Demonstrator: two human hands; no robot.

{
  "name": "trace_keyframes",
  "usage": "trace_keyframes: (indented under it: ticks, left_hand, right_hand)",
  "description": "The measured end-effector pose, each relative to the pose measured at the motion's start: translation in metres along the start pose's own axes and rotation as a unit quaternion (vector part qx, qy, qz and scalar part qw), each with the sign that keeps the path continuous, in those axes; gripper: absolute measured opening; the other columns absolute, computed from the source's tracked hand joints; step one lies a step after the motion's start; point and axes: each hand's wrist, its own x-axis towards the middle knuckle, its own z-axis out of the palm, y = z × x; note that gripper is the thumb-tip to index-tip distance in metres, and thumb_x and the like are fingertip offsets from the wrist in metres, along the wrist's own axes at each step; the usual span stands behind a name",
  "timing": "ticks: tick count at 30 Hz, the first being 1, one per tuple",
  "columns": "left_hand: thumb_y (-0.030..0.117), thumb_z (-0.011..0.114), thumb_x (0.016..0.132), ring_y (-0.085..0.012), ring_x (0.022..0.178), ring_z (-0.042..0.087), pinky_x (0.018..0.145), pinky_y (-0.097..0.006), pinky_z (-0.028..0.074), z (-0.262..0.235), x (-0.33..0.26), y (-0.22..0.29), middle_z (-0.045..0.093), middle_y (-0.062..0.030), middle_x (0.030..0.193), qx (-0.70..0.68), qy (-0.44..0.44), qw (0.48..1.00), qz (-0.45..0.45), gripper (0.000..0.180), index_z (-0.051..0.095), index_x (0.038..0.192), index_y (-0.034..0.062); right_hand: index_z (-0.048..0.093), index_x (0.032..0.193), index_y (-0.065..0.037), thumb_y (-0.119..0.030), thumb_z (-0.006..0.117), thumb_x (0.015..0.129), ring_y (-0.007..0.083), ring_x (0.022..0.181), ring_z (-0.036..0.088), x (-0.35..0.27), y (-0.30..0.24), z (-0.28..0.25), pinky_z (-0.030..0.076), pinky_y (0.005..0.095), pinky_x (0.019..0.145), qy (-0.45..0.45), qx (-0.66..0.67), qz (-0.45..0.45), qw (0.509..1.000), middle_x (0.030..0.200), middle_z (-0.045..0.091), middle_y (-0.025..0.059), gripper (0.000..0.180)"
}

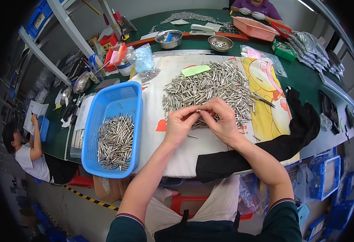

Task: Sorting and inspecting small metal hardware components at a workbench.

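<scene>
My left hand [177, 126] and my right hand [222, 123] meet at the near edge of a heap of small silvery metal pins [209, 90]. Pinched between the fingertips of both is a small metal pin [198, 111], mostly hidden by the fingers. A pale green paper slip [196, 70] lies on top of the heap. On the left, a blue perforated basket [89, 141] contains many more such pins [116, 141]. A few loose pins rest on the cloth near my wrists.
A printed cloth [148, 105] covers the green table. Dark-handled pliers [264, 100] lie right of the heap, a black sleeve-like cloth [261, 159] nearer me. Metal bowls [221, 43] and a pink basket [255, 28] stand behind. People sit at far right and left.
</scene>
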Motion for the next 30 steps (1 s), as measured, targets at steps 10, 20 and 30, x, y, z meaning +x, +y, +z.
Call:
trace_keyframes:
  ticks: [10, 20, 30]
  left_hand:
    - [-0.005, 0.055, 0.081, -0.0108, 0.083, 0.061, 0.076, -0.024, 0.050, -0.0013, 0.0018, -0.0037, 0.067, -0.0081, 0.094, 0.014, -0.021, 0.999, 0.025, 0.023, 0.064, 0.103, -0.0018]
    - [-0.006, 0.059, 0.075, -0.0168, 0.075, 0.065, 0.067, -0.026, 0.051, 0.0024, -0.0002, -0.0056, 0.067, -0.0120, 0.088, 0.144, 0.044, 0.982, 0.111, 0.020, 0.066, 0.093, -0.0019]
    - [-0.004, 0.063, 0.072, -0.0216, 0.068, 0.064, 0.060, -0.028, 0.049, 0.0045, -0.0021, -0.0033, 0.066, -0.0125, 0.082, 0.236, 0.068, 0.953, 0.179, 0.018, 0.066, 0.090, -0.0017]
  right_hand:
    - [0.062, 0.085, -0.001, 0.005, 0.065, 0.073, 0.0139, 0.063, 0.054, -0.0001, -0.0007, 0.0015, 0.044, 0.0234, 0.052, 0.015, -0.006, -0.026, 1.000, 0.078, 0.057, 0.0069, 0.014]
    - [0.063, 0.087, -0.001, 0.004, 0.065, 0.073, 0.0136, 0.063, 0.054, -0.0014, 0.0037, 0.0023, 0.044, 0.0235, 0.052, 0.015, -0.008, -0.035, 0.999, 0.078, 0.058, 0.0065, 0.015]
    - [0.064, 0.088, -0.001, 0.004, 0.063, 0.075, 0.0132, 0.065, 0.055, -0.0008, 0.0005, 0.0020, 0.045, 0.0228, 0.055, -0.008, 0.018, 0.027, 0.999, 0.080, 0.059, 0.0066, 0.013]
